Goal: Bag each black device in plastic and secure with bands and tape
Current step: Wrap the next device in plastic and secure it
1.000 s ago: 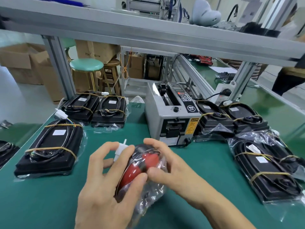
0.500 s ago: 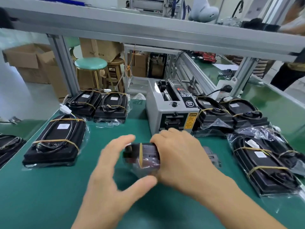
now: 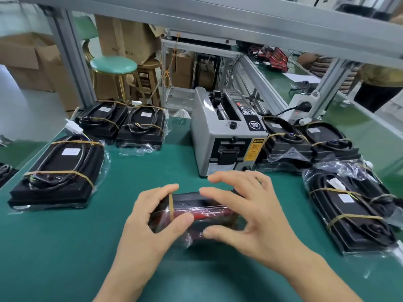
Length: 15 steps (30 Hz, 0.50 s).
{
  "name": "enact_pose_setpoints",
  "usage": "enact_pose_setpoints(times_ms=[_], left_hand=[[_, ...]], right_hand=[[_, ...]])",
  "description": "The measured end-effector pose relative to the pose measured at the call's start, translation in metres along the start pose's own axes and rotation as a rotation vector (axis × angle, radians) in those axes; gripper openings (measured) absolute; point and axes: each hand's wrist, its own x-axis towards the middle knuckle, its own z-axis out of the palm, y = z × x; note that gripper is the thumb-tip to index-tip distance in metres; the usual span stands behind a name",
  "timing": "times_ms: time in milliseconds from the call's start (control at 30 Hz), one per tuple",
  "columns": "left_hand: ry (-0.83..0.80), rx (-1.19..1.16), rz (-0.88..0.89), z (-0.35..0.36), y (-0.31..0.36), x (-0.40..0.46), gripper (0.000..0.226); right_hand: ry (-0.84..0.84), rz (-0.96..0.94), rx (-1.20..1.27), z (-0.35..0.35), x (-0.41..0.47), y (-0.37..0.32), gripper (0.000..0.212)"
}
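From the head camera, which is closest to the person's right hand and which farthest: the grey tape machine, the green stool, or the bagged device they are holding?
From the right hand:
1. The bagged device, under that hand's fingers, also held by the left hand.
2. The grey tape machine, just behind on the green table.
3. The green stool, far back left, beyond the table's edge.

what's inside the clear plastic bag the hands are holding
Inside the clear plastic bag is a black and red device with a tan rubber band round it. The left hand and right hand cover its ends.
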Motion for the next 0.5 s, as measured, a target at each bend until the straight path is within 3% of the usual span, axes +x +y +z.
enact_pose_setpoints(times_ms=[100,233,500], left_hand=[[-0.082,0.012,-0.025,-0.001,0.000,0.001,0.059],[-0.153,0.128,0.004,-0.005,0.002,-0.002,0.068],[-0.102,0.198,0.030,-0.002,0.003,-0.005,0.067]], right_hand=[[0.125,-0.029,0.051,0.003,-0.003,-0.008,0.027],[0.130,0.012,0.054,0.003,0.001,-0.024,0.008],[0.031,-0.108,-0.206,0.004,0.010,-0.037,0.015]])
